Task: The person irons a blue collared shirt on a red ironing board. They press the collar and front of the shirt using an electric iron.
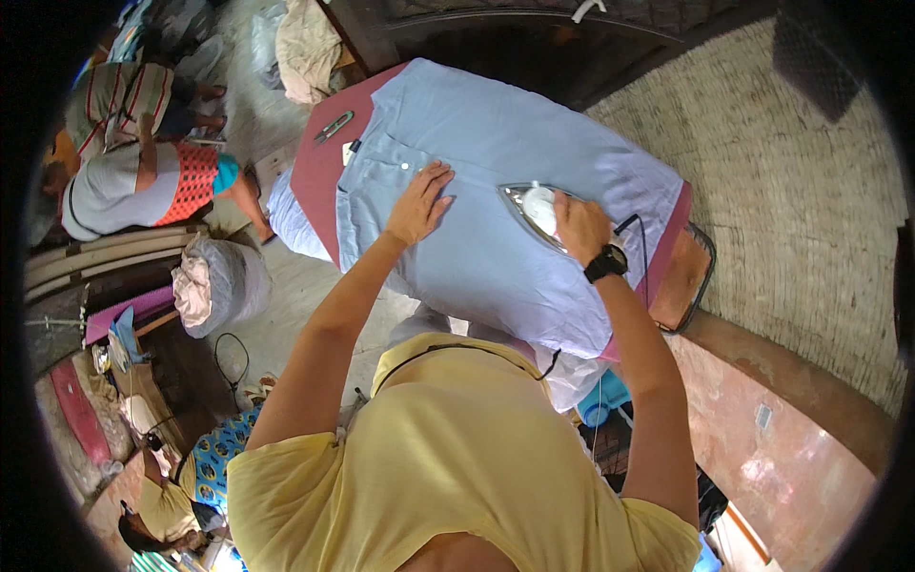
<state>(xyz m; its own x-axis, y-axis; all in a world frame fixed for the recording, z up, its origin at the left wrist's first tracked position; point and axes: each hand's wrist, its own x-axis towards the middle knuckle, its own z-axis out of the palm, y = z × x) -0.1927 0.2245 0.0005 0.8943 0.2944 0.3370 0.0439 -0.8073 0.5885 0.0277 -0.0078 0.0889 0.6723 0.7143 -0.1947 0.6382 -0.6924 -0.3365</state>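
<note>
Light blue trousers (477, 133) lie spread over a dark red ironing board (307, 176), the waistband with its button toward the left end. My left hand (419, 205) rests flat on the cloth just below the waistband, fingers spread. In my right hand (583, 229) is a clothes iron (534, 205) with a white top and a metal soleplate edge, set on the fabric at the board's right half. Its black cord (645, 257) runs down past my wrist. Green-handled thread snips (335, 126) lie on the bare board near its left end.
Left of the board stands a plastic bag of cloth (229, 286). Pale fabric (307, 48) is heaped at the back left. Two other people, one in a grey shirt (124, 191), are farther left; another person (167, 510) is at lower left. A dark metal frame (705, 276) juts from the board's right end.
</note>
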